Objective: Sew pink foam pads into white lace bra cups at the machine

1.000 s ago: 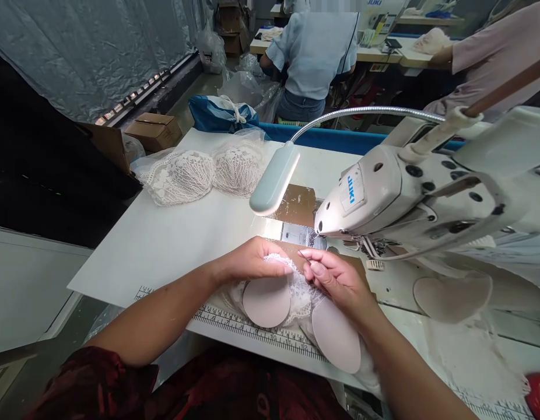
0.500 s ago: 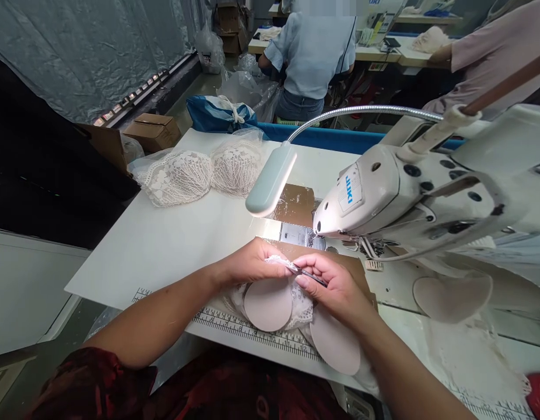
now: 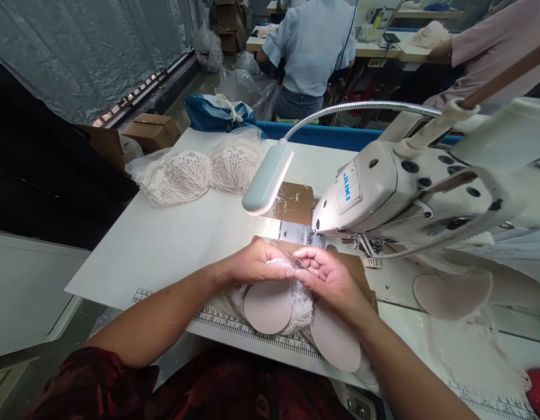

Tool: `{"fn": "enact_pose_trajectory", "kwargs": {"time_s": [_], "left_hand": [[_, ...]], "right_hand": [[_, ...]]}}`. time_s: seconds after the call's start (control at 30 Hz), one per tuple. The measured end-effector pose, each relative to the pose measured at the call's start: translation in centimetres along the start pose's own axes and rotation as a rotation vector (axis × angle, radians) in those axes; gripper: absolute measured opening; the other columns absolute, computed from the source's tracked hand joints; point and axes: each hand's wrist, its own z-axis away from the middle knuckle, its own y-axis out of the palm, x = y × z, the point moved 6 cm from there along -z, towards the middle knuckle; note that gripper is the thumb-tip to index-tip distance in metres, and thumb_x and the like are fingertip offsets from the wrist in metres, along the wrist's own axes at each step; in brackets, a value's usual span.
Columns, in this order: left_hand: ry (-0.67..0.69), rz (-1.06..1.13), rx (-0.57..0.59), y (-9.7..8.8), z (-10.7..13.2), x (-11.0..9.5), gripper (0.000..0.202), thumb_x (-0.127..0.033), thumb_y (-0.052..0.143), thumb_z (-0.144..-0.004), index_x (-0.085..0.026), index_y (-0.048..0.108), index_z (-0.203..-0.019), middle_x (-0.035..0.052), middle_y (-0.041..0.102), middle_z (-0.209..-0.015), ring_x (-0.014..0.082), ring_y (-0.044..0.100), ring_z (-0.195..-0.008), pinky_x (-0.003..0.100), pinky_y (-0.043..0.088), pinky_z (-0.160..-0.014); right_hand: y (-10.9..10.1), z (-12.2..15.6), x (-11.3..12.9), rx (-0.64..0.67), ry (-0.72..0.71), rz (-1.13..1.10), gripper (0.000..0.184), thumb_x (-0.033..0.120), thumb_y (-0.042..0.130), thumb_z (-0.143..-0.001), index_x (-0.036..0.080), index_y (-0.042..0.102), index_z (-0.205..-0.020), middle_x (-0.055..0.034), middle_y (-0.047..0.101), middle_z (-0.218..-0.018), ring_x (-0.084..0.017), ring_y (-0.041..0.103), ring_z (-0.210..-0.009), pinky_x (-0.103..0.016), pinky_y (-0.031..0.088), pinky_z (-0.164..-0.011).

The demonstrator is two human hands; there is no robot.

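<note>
My left hand (image 3: 263,262) pinches the lace edge of a pale bra (image 3: 301,309) between thumb and fingers. Its two smooth beige cups (image 3: 267,307) hang below my hands, over the front edge area of the table. Close beside the left fingertips, my right hand (image 3: 325,271) is closed on a slim, pointed metal tool (image 3: 300,262), perhaps snips or tweezers. The tool's tips point up and left, near the lace. Most of its handle is hidden in the right fingers.
A sewing machine (image 3: 370,186) stands at the right, with a lamp (image 3: 267,178) over its plate. Lace cups (image 3: 178,175) lie at the back left; another beige cup piece (image 3: 451,294) lies at right. A printed ruler (image 3: 230,325) runs along the front edge. Two people sit beyond.
The right hand has turned the metal tool so its tips angle upward, and the right fingers have shifted slightly left. The left hand keeps its pinch on the lace.
</note>
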Motion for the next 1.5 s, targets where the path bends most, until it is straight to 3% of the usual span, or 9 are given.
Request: {"fn": "enact_pose_trajectory", "kwargs": {"time_s": [0.1, 0.23, 0.33, 0.47, 0.63, 0.83, 1.07, 1.37, 1.5], "left_hand": [[-0.053, -0.003, 0.01, -0.2, 0.2, 0.1, 0.028, -0.038, 0.062, -0.082, -0.011, 0.07, -0.085, 0.0051, 0.064, -0.081, 0.0123, 0.055, -0.075, 0.021, 0.042, -0.066], [-0.098, -0.041, 0.048, -0.8, 0.7, 0.0, 0.032, -0.036, 0.07, -0.074, -0.014, 0.068, -0.097, 0.0042, 0.065, -0.088, 0.0128, 0.057, -0.079, 0.02, 0.043, -0.067], [-0.083, -0.095, -0.03, -1.7, 0.8, 0.0, 0.028, -0.035, 0.071, -0.074, -0.013, 0.068, -0.091, 0.0029, 0.064, -0.086, 0.0113, 0.056, -0.075, 0.019, 0.042, -0.064], [-0.081, -0.084, -0.083, -2.0, 0.8, 0.2, 0.026, -0.037, 0.069, -0.076, -0.012, 0.066, -0.082, 0.0012, 0.061, -0.078, 0.0092, 0.053, -0.069, 0.018, 0.04, -0.061], [-0.096, -0.045, -0.045, -1.2, 0.6, 0.2, 0.024, -0.035, 0.068, -0.077, -0.012, 0.068, -0.083, 0.0011, 0.06, -0.076, 0.009, 0.051, -0.068, 0.018, 0.038, -0.058], [-0.122, 0.014, 0.013, -0.8, 0.6, 0.3, 0.031, -0.038, 0.066, -0.078, -0.013, 0.071, -0.095, 0.0037, 0.063, -0.078, 0.0109, 0.053, -0.07, 0.021, 0.041, -0.062], [-0.125, -0.028, 0.078, -0.5, 0.7, 0.1, 0.037, -0.047, 0.066, -0.076, -0.01, 0.066, -0.071, -0.0023, 0.043, -0.057, 0.0059, 0.035, -0.053, 0.019, 0.026, -0.047], [-0.117, -0.125, 0.119, -0.6, 0.6, 0.6, 0.037, -0.046, 0.065, -0.076, -0.009, 0.066, -0.074, -0.0009, 0.046, -0.06, 0.0069, 0.039, -0.056, 0.019, 0.032, -0.049], [-0.111, -0.118, 0.113, -0.5, 0.5, 0.5, 0.035, -0.044, 0.065, -0.077, -0.009, 0.068, -0.077, -0.0003, 0.05, -0.062, 0.0076, 0.043, -0.057, 0.019, 0.033, -0.05]], "right_hand": [[0.5, 0.0, -0.5, 0.073, 0.071, 0.015, 0.037, 0.037, 0.068, -0.078, 0.019, 0.057, -0.108, -0.0044, 0.065, -0.09, -0.02, 0.062, -0.087, -0.03, 0.05, -0.074], [0.2, 0.0, -0.4, 0.046, 0.089, 0.138, 0.021, 0.039, 0.062, -0.082, 0.018, 0.062, -0.086, -0.003, 0.063, -0.078, -0.016, 0.057, -0.069, -0.027, 0.045, -0.06], [-0.1, 0.0, -0.2, 0.027, 0.079, 0.187, 0.021, 0.038, 0.06, -0.081, 0.017, 0.06, -0.078, -0.0008, 0.058, -0.069, -0.014, 0.051, -0.061, -0.025, 0.039, -0.053], [-0.2, -0.1, -0.3, 0.031, 0.068, 0.211, 0.021, 0.038, 0.06, -0.08, 0.017, 0.059, -0.077, -0.0013, 0.057, -0.071, -0.014, 0.05, -0.064, -0.025, 0.039, -0.054], [0.0, -0.1, -0.2, 0.051, 0.047, 0.178, 0.025, 0.042, 0.061, -0.082, 0.018, 0.058, -0.08, -0.0019, 0.056, -0.075, -0.014, 0.051, -0.067, -0.026, 0.04, -0.058], [-0.5, 0.1, -0.6, 0.113, 0.066, 0.008, 0.036, 0.049, 0.054, -0.087, 0.02, 0.054, -0.108, -0.0029, 0.057, -0.08, -0.015, 0.054, -0.068, -0.026, 0.043, -0.059], [0.0, 0.5, 0.2, 0.213, 0.069, 0.121, 0.032, 0.049, 0.057, -0.085, 0.018, 0.06, -0.093, 0.0009, 0.05, -0.066, -0.011, 0.044, -0.057, -0.023, 0.035, -0.051], [0.1, 0.4, 0.9, 0.144, -0.02, 0.288, 0.025, 0.042, 0.055, -0.086, 0.018, 0.064, -0.085, -0.0035, 0.062, -0.079, -0.016, 0.054, -0.071, -0.027, 0.042, -0.062], [0.0, 0.3, 0.4, 0.097, 0.001, 0.202, 0.025, 0.044, 0.057, -0.085, 0.019, 0.063, -0.087, -0.0027, 0.061, -0.079, -0.016, 0.056, -0.07, -0.027, 0.044, -0.062]]}}
